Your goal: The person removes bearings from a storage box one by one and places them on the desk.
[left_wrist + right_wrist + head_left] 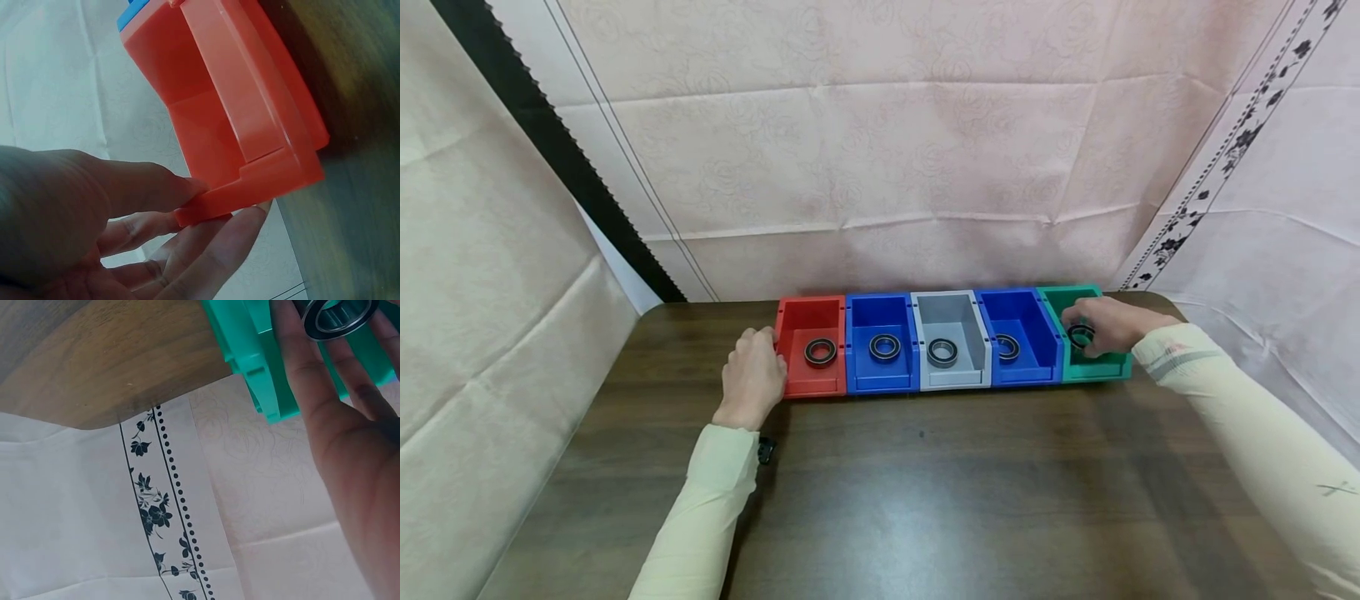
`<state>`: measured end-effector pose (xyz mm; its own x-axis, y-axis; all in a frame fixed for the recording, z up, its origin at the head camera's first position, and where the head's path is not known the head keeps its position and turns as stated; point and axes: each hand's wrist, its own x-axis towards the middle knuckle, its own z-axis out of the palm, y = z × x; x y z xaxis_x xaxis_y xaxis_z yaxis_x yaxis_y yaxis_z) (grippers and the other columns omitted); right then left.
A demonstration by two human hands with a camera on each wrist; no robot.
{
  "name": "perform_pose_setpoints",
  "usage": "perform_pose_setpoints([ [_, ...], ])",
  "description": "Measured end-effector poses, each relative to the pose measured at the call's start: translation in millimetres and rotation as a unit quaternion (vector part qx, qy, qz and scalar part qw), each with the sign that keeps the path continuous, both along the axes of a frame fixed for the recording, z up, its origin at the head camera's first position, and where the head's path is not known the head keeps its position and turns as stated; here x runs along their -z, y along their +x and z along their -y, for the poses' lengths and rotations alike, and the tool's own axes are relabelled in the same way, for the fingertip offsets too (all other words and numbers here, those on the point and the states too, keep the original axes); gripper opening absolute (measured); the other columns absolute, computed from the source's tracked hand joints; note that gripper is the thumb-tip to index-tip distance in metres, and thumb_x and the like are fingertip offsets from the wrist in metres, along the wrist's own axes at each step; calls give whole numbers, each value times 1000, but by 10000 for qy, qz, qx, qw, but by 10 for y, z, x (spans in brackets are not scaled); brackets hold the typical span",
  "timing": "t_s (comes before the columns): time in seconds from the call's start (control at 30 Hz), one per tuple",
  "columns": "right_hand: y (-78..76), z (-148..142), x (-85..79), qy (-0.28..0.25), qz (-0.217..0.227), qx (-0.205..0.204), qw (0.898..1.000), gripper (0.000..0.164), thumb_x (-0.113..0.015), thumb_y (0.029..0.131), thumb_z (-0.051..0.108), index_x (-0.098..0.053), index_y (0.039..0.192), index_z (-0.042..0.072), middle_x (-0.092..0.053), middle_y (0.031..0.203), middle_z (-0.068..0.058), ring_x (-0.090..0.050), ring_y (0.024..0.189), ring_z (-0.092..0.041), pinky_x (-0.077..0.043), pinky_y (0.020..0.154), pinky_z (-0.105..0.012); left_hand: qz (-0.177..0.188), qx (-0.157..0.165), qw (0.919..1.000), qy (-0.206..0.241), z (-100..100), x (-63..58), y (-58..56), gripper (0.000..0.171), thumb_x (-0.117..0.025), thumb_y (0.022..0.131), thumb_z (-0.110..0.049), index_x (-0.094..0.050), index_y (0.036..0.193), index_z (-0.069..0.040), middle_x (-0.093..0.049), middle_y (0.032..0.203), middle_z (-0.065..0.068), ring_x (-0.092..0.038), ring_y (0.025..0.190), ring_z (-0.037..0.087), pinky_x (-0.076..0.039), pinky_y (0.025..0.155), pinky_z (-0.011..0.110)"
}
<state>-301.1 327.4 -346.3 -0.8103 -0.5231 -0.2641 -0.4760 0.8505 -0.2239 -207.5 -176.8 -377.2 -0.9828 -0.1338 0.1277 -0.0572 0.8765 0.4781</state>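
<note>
My left hand (752,375) grips the left wall of the red bin (811,387); the left wrist view shows the thumb on the wall's inner side and fingers on its outer side. At the row's other end, my right hand (1108,323) reaches into the green bin (1107,372) and holds a ball bearing (314,327) between its fingers, ring tilted. Part of that bearing is cut off in the right wrist view. Another bearing (820,365) lies in the red bin, one bearing (885,361) in the left blue bin, and one bearing (942,365) in the grey bin.
The bins stand side by side along the far edge of a brown wooden table (917,483). Between the grey bin (951,382) and green bin is a second blue bin (1026,375) with a bearing (1016,347) against its left wall. Pale cloth (880,158) hangs behind.
</note>
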Motion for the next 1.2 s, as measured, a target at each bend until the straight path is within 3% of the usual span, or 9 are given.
perform_pose_setpoints([
  [0.2, 46, 13, -60, 19, -40, -7, 10000, 35, -83, 75, -4, -72, 104, 12, -69, 105, -4, -62, 94, -23, -60, 82, -47, 14, 5, 10000, -45, 6, -6, 4, 39, -61, 97, -6, -58, 132, 9, -59, 114, 27, -64, 85, 37, -63, 76, 51],
  [0.6, 144, 0, -116, 219, -205, -60, 9995, 40, -86, 75, 3, -71, 110, 16, -66, 114, -10, -61, 104, -27, -58, 89, -55, 60, 1, 10000, -52, 5, -12, 14, 40, -60, 97, -7, -56, 135, 8, -59, 115, 27, -64, 87, 37, -63, 78, 51],
  [1.2, 310, -55, -200, 118, -301, -299, 9990, 34, -83, 79, 13, -69, 110, 17, -65, 109, -4, -58, 99, -22, -56, 87, -45, 60, 12, 10000, -72, -11, 7, 6, 39, -60, 98, -8, -57, 134, 8, -59, 114, 26, -63, 87, 37, -62, 78, 52],
])
